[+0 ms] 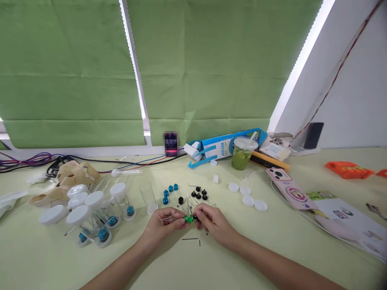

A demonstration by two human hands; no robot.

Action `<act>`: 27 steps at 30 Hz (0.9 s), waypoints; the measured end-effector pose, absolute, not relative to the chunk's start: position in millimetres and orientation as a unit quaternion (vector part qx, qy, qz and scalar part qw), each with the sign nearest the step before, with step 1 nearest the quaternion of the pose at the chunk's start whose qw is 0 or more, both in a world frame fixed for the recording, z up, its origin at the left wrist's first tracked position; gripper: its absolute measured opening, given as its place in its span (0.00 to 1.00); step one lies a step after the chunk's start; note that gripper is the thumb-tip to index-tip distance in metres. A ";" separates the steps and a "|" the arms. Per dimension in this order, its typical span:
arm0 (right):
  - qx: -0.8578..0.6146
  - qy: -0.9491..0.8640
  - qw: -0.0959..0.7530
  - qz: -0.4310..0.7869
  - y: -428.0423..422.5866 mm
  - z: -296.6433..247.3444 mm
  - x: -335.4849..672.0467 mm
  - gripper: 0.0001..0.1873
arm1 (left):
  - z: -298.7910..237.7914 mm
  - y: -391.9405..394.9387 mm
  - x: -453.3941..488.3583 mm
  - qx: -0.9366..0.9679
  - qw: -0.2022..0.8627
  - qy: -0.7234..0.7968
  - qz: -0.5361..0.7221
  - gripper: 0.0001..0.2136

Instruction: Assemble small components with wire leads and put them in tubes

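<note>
Just in front of me, my left hand (pixel 165 223) pinches a small shiny green metal part (pixel 189 219) from its left side. My right hand (pixel 211 221) closes on the opposite end, where a small black piece touches the green one. Thin metal wires or keys poke out by the left fingers. An L-shaped hex key (pixel 192 239) lies on the table below the hands. Beyond the fingers are several black knob-like parts (pixel 198 196) and several blue metal parts (pixel 166 193). A clear tube (pixel 148 199) stands beside the left hand.
Several clear tubes with white caps (pixel 79 215) and blue parts inside stand at left. White round lids (pixel 248 201) lie right of centre. Farther back are a green drink cup (pixel 242 155) and a blue box (pixel 217 149). A pink phone (pixel 292 189) rests at right; cables (pixel 90 158) line the back.
</note>
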State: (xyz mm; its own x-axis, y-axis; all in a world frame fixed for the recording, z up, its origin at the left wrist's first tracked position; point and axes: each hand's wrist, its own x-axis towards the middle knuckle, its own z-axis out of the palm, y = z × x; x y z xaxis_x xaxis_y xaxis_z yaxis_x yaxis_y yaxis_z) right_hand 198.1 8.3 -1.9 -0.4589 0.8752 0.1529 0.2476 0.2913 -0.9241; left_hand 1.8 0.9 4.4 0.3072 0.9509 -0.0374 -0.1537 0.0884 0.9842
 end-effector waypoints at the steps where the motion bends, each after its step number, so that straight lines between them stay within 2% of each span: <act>1: -0.387 -0.723 0.348 0.455 8.1 -1.6 197.9 0.16 | 4.4 1.0 1.8 0.509 0.627 0.392 0.441 0.06; 10: -0.352 -0.734 0.363 0.454 4.2 0.0 198.1 0.12 | 2.6 1.8 1.3 0.498 0.635 0.382 0.451 0.06; 27: -0.347 -0.732 0.357 0.465 3.3 1.0 199.6 0.11 | 4.9 1.4 0.9 0.474 0.648 0.377 0.461 0.06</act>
